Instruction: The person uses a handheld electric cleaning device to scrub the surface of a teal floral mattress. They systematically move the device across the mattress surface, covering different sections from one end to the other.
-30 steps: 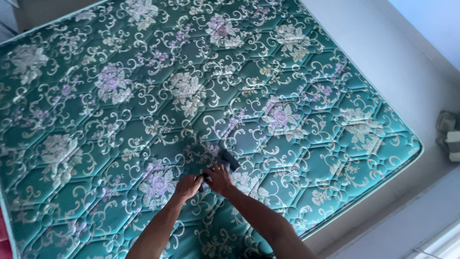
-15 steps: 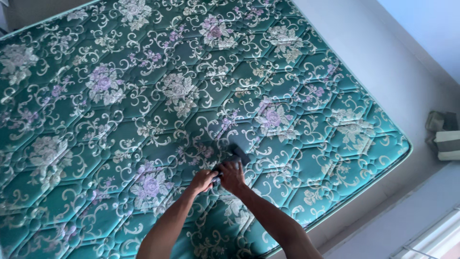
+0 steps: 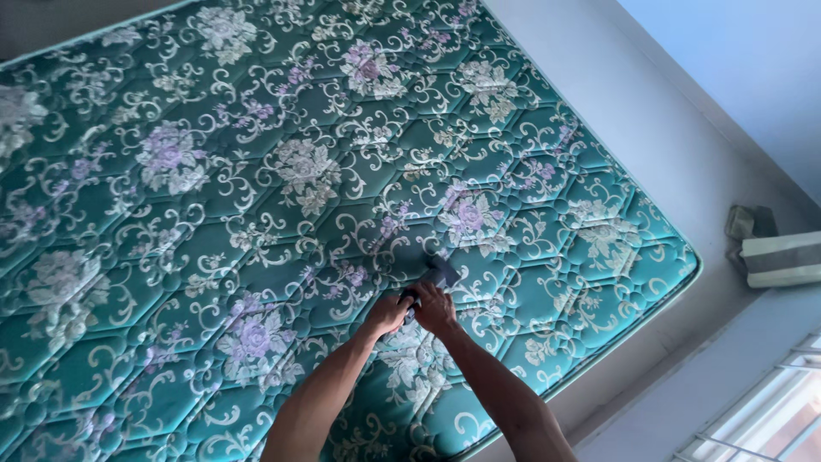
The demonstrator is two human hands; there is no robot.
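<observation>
I see the mattress (image 3: pixel 256 214) filling most of the frame, green quilted cloth with pale flowers; its upper left and lower left run out of the picture, so only the right edge and the lower right corner show. Grey floor (image 3: pixel 633 111) runs along that right edge with open room toward the wall at upper right. A folded pale bundle (image 3: pixel 782 257) lies at the right border, partly cut off. Below centre, my left hand (image 3: pixel 389 315) and right hand (image 3: pixel 434 308) sit close together on the cloth, both curled around a small dark tool (image 3: pixel 440 272) whose head rests on the mattress just above them. The handle is hidden under my fingers, so its shape is hard to make out.
</observation>
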